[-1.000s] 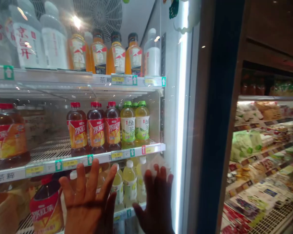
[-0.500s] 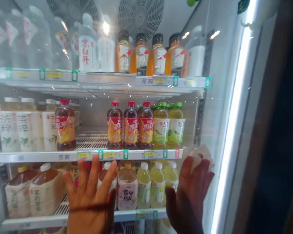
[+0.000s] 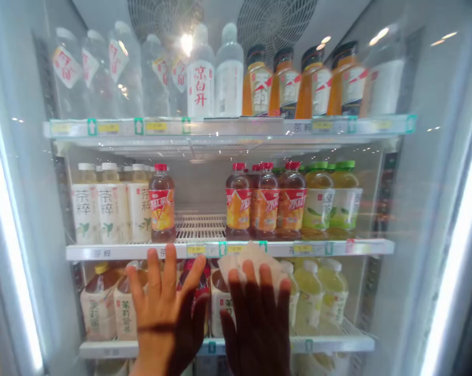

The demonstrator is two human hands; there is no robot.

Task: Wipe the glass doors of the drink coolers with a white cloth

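- The left hand (image 3: 165, 308) lies flat on the clear glass door (image 3: 416, 219) of a tall drinks cooler, with its fingers spread wide and nothing held.
- The right hand (image 3: 259, 318), just beside it, is also flat with straight fingers. It pins a crumpled white paper wipe (image 3: 251, 257) against the glass.
- The wipe shows above the fingertips, in front of the edge of the white middle shelf (image 3: 337, 247).
- The glass carries small bright reflections of lamps.
- Behind it, the white top shelf (image 3: 236, 126) bears clear water bottles with red characters (image 3: 199, 78) and orange juice bottles with dark caps (image 3: 286, 83).
- The middle shelf bears pale white-capped tea bottles (image 3: 110, 203), red-capped brown iced-tea bottles (image 3: 265, 201) and green-capped tea bottles (image 3: 332, 198).
- Two round fan grilles (image 3: 275, 21) sit at the top of the back wall.
- Bright vertical light strips (image 3: 455, 250) run down both sides of the cabinet.
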